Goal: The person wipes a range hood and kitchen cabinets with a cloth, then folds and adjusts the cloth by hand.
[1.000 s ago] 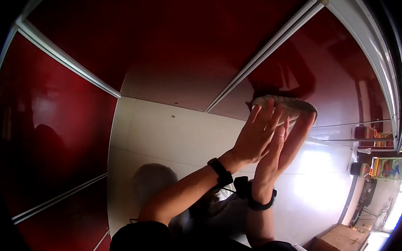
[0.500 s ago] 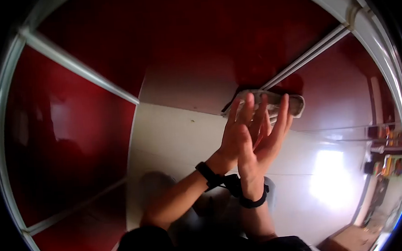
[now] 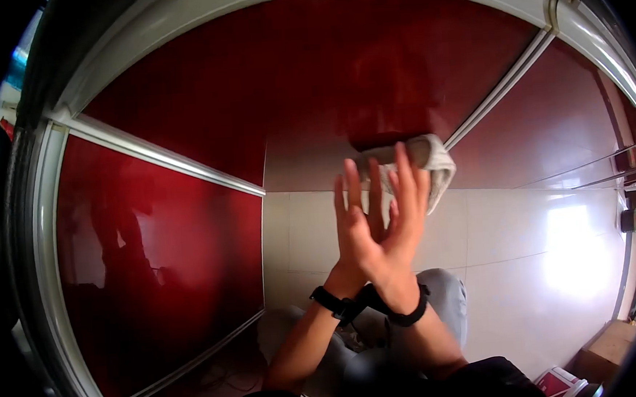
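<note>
A pale, crumpled cloth (image 3: 440, 163) lies against the lower part of the red cabinet front (image 3: 310, 75), just left of a metal seam. My left hand (image 3: 349, 249) has its fingers stretched up and apart at the cloth's left side. Crossing partly in front of it is my right hand (image 3: 401, 241), fingers also spread, overlapping the cloth. Neither hand's fingers are curled round the cloth; the exact contact at the fingertips is hidden. Both wrists wear black bands, close together.
Another red panel (image 3: 160, 237) with metal edging stands at the left. Pale floor tiles (image 3: 509, 223) lie below and to the right, with a bright reflection. A cardboard box (image 3: 609, 346) sits at the lower right. My bent knees show beneath the forearms.
Both hands and the cloth have moved left along the red front, from right of the metal seam to left of it. The view has shifted, showing more of the left panel.
</note>
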The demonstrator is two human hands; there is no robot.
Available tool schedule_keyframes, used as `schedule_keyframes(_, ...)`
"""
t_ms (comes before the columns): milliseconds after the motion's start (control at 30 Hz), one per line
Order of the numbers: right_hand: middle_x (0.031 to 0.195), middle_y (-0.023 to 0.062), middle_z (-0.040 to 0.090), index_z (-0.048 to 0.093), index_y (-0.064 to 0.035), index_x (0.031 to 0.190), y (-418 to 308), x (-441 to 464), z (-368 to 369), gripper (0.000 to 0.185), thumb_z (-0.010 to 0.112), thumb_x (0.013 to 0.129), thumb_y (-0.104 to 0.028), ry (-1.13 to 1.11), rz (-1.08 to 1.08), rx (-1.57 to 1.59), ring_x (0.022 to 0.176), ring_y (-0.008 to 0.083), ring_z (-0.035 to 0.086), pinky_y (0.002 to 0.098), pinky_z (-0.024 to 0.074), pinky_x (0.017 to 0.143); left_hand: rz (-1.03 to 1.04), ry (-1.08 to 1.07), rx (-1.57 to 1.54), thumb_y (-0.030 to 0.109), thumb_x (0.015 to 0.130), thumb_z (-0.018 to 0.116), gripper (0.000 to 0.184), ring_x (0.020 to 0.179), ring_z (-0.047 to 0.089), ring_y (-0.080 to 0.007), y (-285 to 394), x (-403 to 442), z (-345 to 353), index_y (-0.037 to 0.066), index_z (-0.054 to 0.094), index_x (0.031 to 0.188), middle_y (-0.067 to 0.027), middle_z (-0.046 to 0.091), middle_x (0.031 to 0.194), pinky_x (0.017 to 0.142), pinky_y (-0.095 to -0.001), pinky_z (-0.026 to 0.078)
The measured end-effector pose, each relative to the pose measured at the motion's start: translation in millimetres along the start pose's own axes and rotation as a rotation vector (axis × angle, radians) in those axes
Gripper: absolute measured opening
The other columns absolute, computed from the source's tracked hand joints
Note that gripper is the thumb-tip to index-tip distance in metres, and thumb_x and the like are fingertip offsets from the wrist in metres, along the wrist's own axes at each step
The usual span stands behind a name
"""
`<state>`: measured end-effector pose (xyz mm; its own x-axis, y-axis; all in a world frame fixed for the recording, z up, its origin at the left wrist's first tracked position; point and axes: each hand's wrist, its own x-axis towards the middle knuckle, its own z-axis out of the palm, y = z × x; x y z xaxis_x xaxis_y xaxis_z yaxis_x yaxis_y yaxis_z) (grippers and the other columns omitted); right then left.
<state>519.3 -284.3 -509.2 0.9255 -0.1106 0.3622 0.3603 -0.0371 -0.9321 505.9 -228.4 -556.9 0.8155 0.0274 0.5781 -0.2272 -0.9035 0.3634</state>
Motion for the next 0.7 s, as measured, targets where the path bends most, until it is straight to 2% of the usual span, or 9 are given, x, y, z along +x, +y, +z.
schedule_keyframes(67, 0.137, 0.0249, 0.047, 0.042, 0.0013, 0.144, 23.0, -13.5, 14.5, 0.079, 0.066, 0.070, -0.009, -0.088, -0.088, 0.065, 0.124, 0.0381, 0.050, 0.0497, 0.0424, 0.101, -0.052, 0.023, -0.022, 0.024, 0.094, 0.056, 0.054, 0.143, 0.030, -0.0429, -2.7, -6.3, -2.7, 0.006, 0.043, 0.143, -0.0185, 0.035, 0.153, 0.107, -0.0581, 0.038)
schedule_keyframes(133, 0.149, 0.0143, 0.044, 0.038, -0.0087, 0.149, 21.2, -23.3, 15.8, 0.084, 0.068, 0.072, -0.025, -0.286, 0.002, -0.181, 0.134, 0.0323, 0.046, 0.0607, 0.0268, 0.107, -0.085, 0.048, -0.044, 0.025, 0.093, 0.057, 0.058, 0.142, 0.030, -0.0429, -5.5, -10.3, -4.2, 0.004, 0.040, 0.144, -0.0196, 0.033, 0.153, 0.107, -0.0574, 0.038)
schedule_keyframes(200, 0.152, 0.0111, 0.042, 0.038, -0.0123, 0.150, 23.4, -27.0, 16.9, 0.084, 0.068, 0.073, -0.025, -0.307, 0.039, -0.188, 0.137, 0.0315, 0.044, 0.0637, 0.0264, 0.106, -0.115, 0.069, -0.068, 0.025, 0.092, 0.058, 0.061, 0.141, 0.031, -0.0430, -8.0, -11.7, -2.7, 0.003, 0.038, 0.145, -0.0207, 0.032, 0.154, 0.107, -0.0566, 0.038)
schedule_keyframes(300, 0.151, 0.0124, 0.043, 0.034, -0.0088, 0.151, 21.9, -16.4, 8.9, 0.086, 0.067, 0.074, -0.025, -0.369, 0.035, -0.132, 0.135, 0.0323, 0.045, 0.0626, 0.0262, 0.106, -0.170, 0.113, -0.097, 0.026, 0.092, 0.060, 0.066, 0.141, 0.032, -0.0431, -10.5, -11.2, -1.4, 0.001, 0.034, 0.147, -0.0223, 0.029, 0.154, 0.107, -0.0555, 0.038)
schedule_keyframes(500, 0.142, 0.0215, 0.045, 0.026, -0.0009, 0.153, 16.2, 5.5, -5.5, 0.090, 0.067, 0.075, -0.013, -0.353, -0.085, 0.013, 0.130, 0.0329, 0.045, 0.0493, 0.0311, 0.106, -0.238, 0.261, -0.165, 0.028, 0.090, 0.064, 0.078, 0.139, 0.034, -0.0433, -9.7, 4.4, 11.0, -0.003, 0.026, 0.150, -0.0256, 0.024, 0.156, 0.107, -0.0533, 0.037)
schedule_keyframes(567, 0.143, 0.0229, 0.042, 0.023, -0.0008, 0.154, 14.7, 9.6, -17.4, 0.091, 0.066, 0.075, -0.009, -0.346, -0.061, 0.072, 0.130, 0.0320, 0.044, 0.0447, 0.0329, 0.105, -0.216, 0.303, -0.195, 0.029, 0.089, 0.065, 0.081, 0.138, 0.034, -0.0433, -6.7, 15.0, 21.8, -0.004, 0.024, 0.151, -0.0267, 0.022, 0.157, 0.107, -0.0525, 0.037)
schedule_keyframes(633, 0.148, 0.0248, 0.034, 0.017, -0.0006, 0.156, 17.6, 14.6, -41.1, 0.091, 0.063, 0.077, -0.005, -0.361, -0.058, -0.047, 0.133, 0.0327, 0.042, 0.0437, 0.0351, 0.107, -0.148, 0.333, -0.207, 0.029, 0.089, 0.067, 0.085, 0.138, 0.035, -0.0434, -1.2, 28.0, 41.1, -0.006, 0.021, 0.152, -0.0278, 0.020, 0.157, 0.107, -0.0518, 0.037)
schedule_keyframes(667, 0.154, 0.0242, 0.028, 0.015, -0.0006, 0.156, 18.5, 17.9, -49.5, 0.090, 0.064, 0.080, -0.006, -0.331, -0.056, 0.011, 0.137, 0.0347, 0.038, 0.0479, 0.0339, 0.110, -0.096, 0.337, -0.213, 0.030, 0.088, 0.067, 0.087, 0.137, 0.035, -0.0434, 2.7, 32.4, 51.1, -0.006, 0.020, 0.153, -0.0283, 0.019, 0.157, 0.107, -0.0514, 0.037)
schedule_keyframes(700, 0.157, 0.0230, 0.024, 0.015, -0.0011, 0.156, 21.4, 18.1, -59.0, 0.090, 0.066, 0.082, -0.009, -0.282, -0.071, 0.014, 0.140, 0.0356, 0.034, 0.0502, 0.0327, 0.112, -0.033, 0.339, -0.228, 0.020, 0.089, 0.065, 0.079, 0.140, 0.036, -0.0354, 5.9, 37.1, 60.2, -0.003, 0.024, 0.152, -0.0219, 0.023, 0.158, 0.110, -0.0472, 0.037)
